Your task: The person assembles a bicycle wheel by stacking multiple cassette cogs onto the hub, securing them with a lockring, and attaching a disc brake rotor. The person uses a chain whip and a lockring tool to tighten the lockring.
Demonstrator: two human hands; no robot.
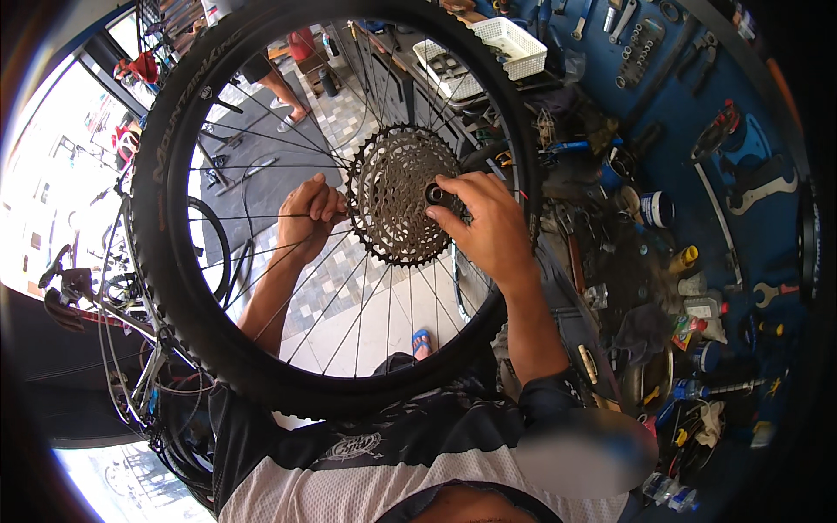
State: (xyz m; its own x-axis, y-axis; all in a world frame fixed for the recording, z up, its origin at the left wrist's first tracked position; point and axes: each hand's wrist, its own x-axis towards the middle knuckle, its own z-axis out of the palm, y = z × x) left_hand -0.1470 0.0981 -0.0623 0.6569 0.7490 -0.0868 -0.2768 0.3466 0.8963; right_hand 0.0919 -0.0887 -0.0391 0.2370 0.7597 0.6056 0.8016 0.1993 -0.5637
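A bicycle wheel (161, 187) with a black knobby tyre stands upright before me, its spokes crossing the view. On its hub sits a large cassette (384, 205) of many toothed sprockets. The thumb and fingers of my right hand (488, 222) close round a small dark round hub end cap (435, 194) on the cassette's right side. My left hand (309, 213) reaches behind the spokes to the left of the cassette. Its fingers are curled together near the hub, and what they grip is hidden.
On the right, a cluttered bench holds bottles, cans and tools below a blue tool board (602, 61) hung with wrenches. A white plastic basket (514, 44) stands at the back. Bicycles (122, 322) stand at left. Another person's leg (283, 91) shows beyond the wheel.
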